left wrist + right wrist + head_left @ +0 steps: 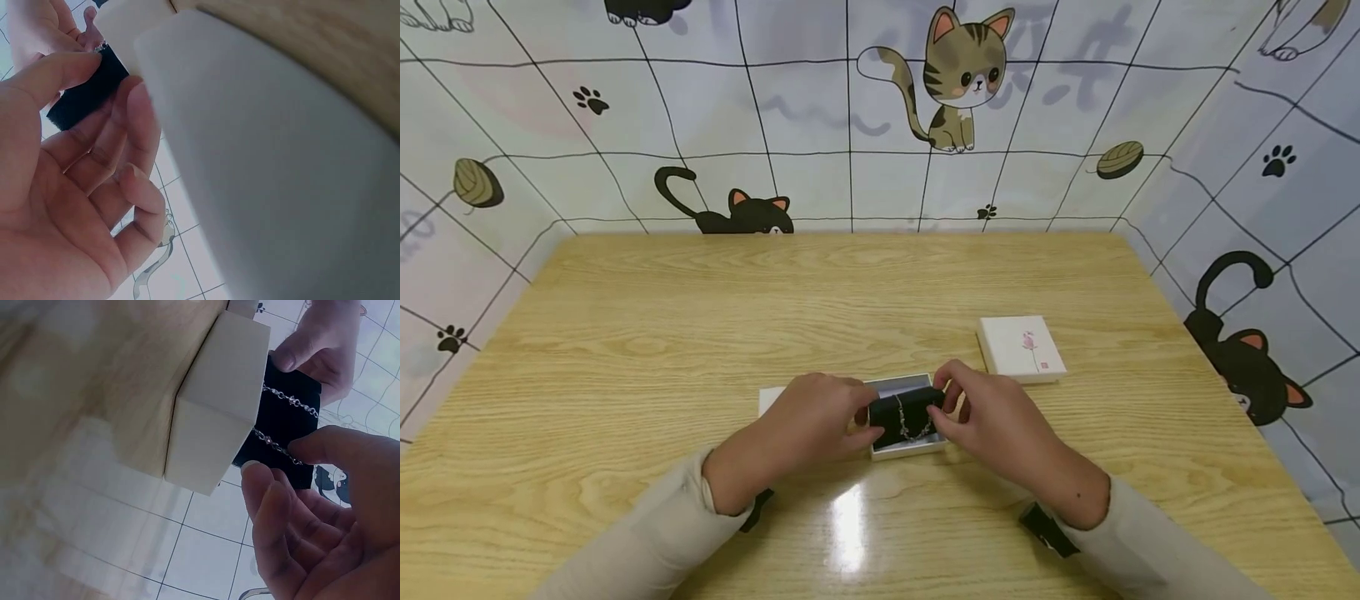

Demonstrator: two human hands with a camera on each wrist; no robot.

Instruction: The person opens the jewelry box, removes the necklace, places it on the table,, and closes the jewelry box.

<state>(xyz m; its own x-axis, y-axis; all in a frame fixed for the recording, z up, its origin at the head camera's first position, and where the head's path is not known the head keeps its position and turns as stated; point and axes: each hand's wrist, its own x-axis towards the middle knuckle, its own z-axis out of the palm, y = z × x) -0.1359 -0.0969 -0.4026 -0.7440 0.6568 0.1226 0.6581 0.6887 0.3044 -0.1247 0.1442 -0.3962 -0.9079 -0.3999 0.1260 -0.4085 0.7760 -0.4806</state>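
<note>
A black pad (pixel 889 417) carries a silver chain bracelet (pixel 904 427) and stands tilted in a small white box (pixel 910 451). My left hand (pixel 808 417) pinches the pad's left end between thumb and fingers. At the other end my right hand (pixel 992 417) grips it, with the thumb over the front by the chain. In the right wrist view the pad (pixel 287 425) rises above the box wall (pixel 215 406), two strands of the bracelet (pixel 290 399) across it. The left wrist view shows the pad (pixel 94 94) between my left thumb and fingers.
A white lid (pixel 1021 346) with a pink flower print lies behind my right hand. Another white box (pixel 769 398) is partly hidden behind my left hand; a large white surface (pixel 262 162) fills much of the left wrist view. The wooden table (pixel 820 292) meets a cat-patterned backdrop.
</note>
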